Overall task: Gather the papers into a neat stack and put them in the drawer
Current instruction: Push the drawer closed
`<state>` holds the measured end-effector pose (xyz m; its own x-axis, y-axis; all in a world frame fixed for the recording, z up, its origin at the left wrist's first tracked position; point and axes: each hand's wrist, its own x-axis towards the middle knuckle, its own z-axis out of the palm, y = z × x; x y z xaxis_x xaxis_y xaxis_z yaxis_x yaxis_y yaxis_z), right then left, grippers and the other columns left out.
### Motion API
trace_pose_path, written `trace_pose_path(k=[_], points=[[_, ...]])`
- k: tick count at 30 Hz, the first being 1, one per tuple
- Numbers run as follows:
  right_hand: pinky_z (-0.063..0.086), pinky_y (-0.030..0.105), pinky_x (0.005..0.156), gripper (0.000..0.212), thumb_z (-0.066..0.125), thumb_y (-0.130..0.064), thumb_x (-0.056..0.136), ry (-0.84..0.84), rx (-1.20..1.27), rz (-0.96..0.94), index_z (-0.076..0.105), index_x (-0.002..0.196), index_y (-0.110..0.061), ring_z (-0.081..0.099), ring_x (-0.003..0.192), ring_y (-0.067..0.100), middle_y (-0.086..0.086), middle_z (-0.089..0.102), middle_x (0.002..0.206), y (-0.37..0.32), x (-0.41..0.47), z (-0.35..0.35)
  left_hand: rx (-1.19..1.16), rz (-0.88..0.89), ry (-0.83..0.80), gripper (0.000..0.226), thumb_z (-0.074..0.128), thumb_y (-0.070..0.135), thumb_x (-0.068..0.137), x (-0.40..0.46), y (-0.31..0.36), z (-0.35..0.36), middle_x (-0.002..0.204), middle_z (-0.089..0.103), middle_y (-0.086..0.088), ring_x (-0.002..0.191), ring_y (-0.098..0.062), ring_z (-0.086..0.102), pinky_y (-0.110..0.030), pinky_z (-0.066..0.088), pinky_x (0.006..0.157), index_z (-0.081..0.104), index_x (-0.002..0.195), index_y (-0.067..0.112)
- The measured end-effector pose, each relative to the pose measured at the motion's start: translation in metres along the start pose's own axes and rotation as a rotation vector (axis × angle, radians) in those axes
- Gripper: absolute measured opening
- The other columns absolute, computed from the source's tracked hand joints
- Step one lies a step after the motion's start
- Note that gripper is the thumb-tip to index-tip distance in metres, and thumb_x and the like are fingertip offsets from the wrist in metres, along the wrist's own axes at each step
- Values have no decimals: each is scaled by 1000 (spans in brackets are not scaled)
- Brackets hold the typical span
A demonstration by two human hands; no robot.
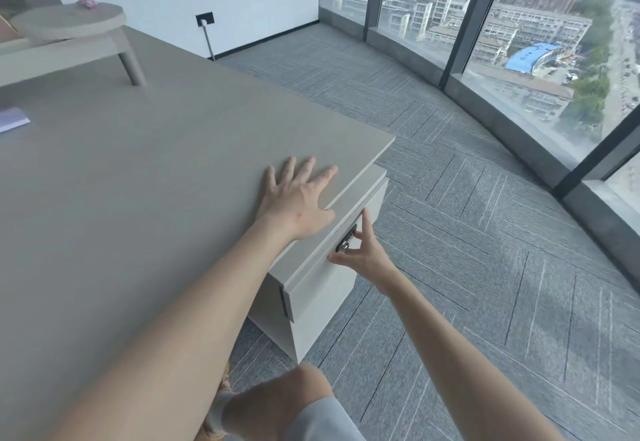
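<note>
My left hand [298, 201] lies flat on the grey desk top [138, 181] near its right corner, fingers spread, holding nothing. Below that corner sits the pale grey drawer unit [308, 281], its top drawer front apparently flush. My right hand [363, 253] is at the metal lock [346, 241] on that drawer front, thumb and fingers around a small key there. A white sheet of paper [14, 120] lies at the far left edge of the desk, mostly cut off by the frame.
A round raised shelf [69, 21] on angled legs stands at the back left of the desk with a small pink object [86, 2] on it. Grey carpet [450, 198] spreads to the right up to the floor-to-ceiling windows [519, 42]. My knee [287, 402] is below the desk edge.
</note>
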<state>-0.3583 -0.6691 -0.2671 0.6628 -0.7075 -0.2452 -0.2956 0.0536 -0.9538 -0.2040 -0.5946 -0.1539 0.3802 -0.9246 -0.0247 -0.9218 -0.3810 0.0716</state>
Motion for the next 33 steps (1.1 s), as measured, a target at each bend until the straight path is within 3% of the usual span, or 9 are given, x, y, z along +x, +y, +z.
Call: trace_pose_path(k=[3, 5, 10, 16, 19, 22, 25, 29, 33], points=[[54, 22, 92, 134, 88, -11, 75, -4, -12, 38, -13, 158, -40, 67, 121, 24, 13, 37, 156, 3, 11, 5, 4, 2, 0, 82, 47, 54, 84, 0, -1, 1, 170, 2, 1, 155, -31, -3, -58, -2, 121, 8, 156, 47], [50, 34, 106, 141, 91, -24, 66, -14, -37, 52, -16, 157, -43, 53, 137, 18, 12, 38, 154, 4, 15, 5, 9, 2, -1, 82, 46, 54, 84, 0, -1, 1, 170, 1, 1, 155, -32, -3, -58, -2, 121, 7, 156, 47], [41, 40, 116, 140, 90, -14, 73, -27, -64, 53, -19, 158, -36, 29, 138, 3, -14, 36, 140, 8, 22, 5, 31, 1, 0, 82, 44, 52, 84, 0, 1, 3, 170, 0, -1, 155, -33, -4, -60, -2, 120, 4, 156, 46], [38, 38, 117, 139, 90, -23, 73, -1, -187, 57, -19, 159, -31, 33, 149, 19, -5, 37, 156, 3, 22, 5, 28, 0, 5, 82, 43, 51, 83, -1, 0, 3, 170, 1, -1, 155, -34, -3, -60, -1, 120, 5, 156, 46], [39, 26, 99, 138, 90, -33, 72, 30, -353, 66, -16, 161, -25, 47, 139, 22, 9, 50, 149, -6, 21, 4, 24, -4, -2, 82, 43, 52, 84, -1, 0, 2, 170, 2, -1, 155, -33, -3, -60, -1, 120, 6, 156, 46], [39, 24, 90, 122, 86, -32, 77, 51, -465, 98, 1, 163, -17, 54, 132, 24, 11, 62, 136, -19, 21, -1, 20, -10, -6, 82, 44, 53, 84, -4, 1, 0, 170, 2, -1, 155, -33, -2, -58, -1, 120, 6, 156, 45], [44, 28, 90, 74, 84, -30, 78, 125, -581, 97, 51, 142, -12, 59, 128, 27, 13, 65, 132, -39, 22, -12, -22, -5, -5, 81, 47, 51, 85, -8, 0, -1, 170, 5, -2, 155, -30, -1, -53, -1, 122, 11, 157, 41], [42, 29, 104, 69, 83, -26, 79, 131, -638, 52, 56, 142, -13, 56, 131, 25, 11, 60, 140, -76, 6, -21, -328, -72, -47, 74, 58, 48, 87, -24, 5, -17, 168, 17, -3, 155, -24, 9, -40, 6, 124, 32, 154, 32], [46, 23, 86, 56, 84, -31, 80, 54, -650, -77, 66, 130, -17, 68, 109, 21, 8, 69, 127, -124, -31, -21, -1012, -160, 51, 83, 71, 41, 82, -70, 8, -60, 164, 30, 4, 150, -12, 27, -31, 22, 121, 31, 155, 29]])
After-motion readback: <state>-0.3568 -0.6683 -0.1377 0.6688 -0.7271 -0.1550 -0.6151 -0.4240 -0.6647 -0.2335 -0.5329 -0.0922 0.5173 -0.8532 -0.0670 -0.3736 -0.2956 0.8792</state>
